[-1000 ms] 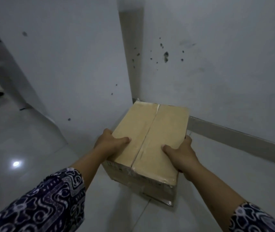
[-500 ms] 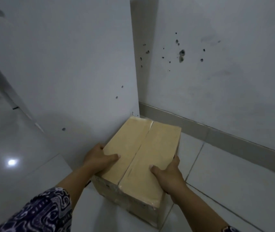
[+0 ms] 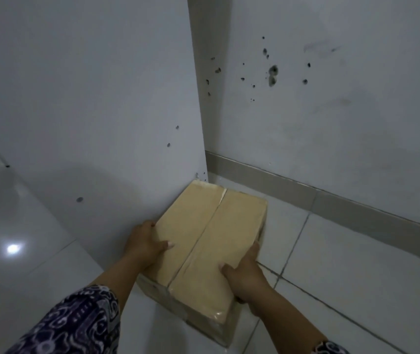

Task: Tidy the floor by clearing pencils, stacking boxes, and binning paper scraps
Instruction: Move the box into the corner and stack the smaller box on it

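Both hands, left hand [image 3: 145,245] and right hand [image 3: 245,273], clamped on cardboard box [image 3: 203,241]; box now lower, nearly on floor [image 3: 331,264], tucked into wall corner; placement almost complete.

1. one view only, worn on the person's head.
2. it looks forward and steeply down into a wall [image 3: 76,72] corner.
3. it sits close above the floor [image 3: 344,264]; both forearms enter from the bottom edge.
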